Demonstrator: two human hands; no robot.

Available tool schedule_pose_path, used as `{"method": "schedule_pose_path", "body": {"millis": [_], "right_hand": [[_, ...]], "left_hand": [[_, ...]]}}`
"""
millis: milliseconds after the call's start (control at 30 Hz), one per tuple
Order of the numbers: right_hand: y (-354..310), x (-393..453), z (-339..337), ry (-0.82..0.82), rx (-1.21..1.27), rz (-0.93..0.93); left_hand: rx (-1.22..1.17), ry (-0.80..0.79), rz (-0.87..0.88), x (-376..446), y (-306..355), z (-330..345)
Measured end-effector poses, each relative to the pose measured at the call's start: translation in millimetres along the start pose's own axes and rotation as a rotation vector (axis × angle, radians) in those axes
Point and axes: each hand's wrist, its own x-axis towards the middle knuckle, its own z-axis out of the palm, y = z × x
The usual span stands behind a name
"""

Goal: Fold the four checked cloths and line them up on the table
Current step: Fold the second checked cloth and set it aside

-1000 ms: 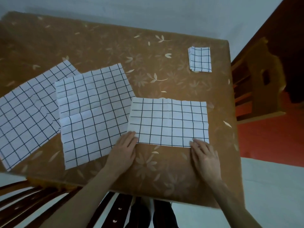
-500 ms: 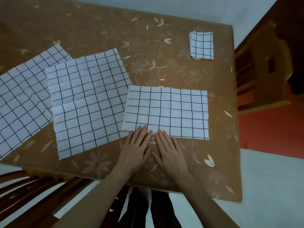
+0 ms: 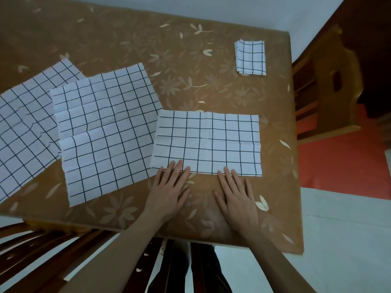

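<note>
Four checked cloths lie on the tabletop: two unfolded cloths overlap at left, the half-folded cloth sits directly ahead of you, and one folded cloth rests far right. The half-folded cloth's long axis runs left to right. Your left hand and right hand lie flat, fingers straight, fingertips on its near edge, equally close.

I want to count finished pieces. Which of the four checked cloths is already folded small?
The small folded cloth near the table's far right corner. It is a compact layered rectangle lying alone; the other three are much larger, two of them spread open and overlapping at left.
</note>
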Motion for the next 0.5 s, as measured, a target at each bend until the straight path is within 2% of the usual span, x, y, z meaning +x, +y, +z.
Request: {"method": "schedule_pose_path", "body": {"millis": [133, 500], "right_hand": [[22.8, -14.4, -6.6, 0.014, 0.0, 0.139], [33.9, -17.4, -10.6, 0.116, 0.051, 0.34]], "left_hand": [[0.019, -0.007, 0.0, 0.3, 0.2, -2.2], [0.047, -0.04, 0.006, 1.2, -2.1, -4.7]]}}
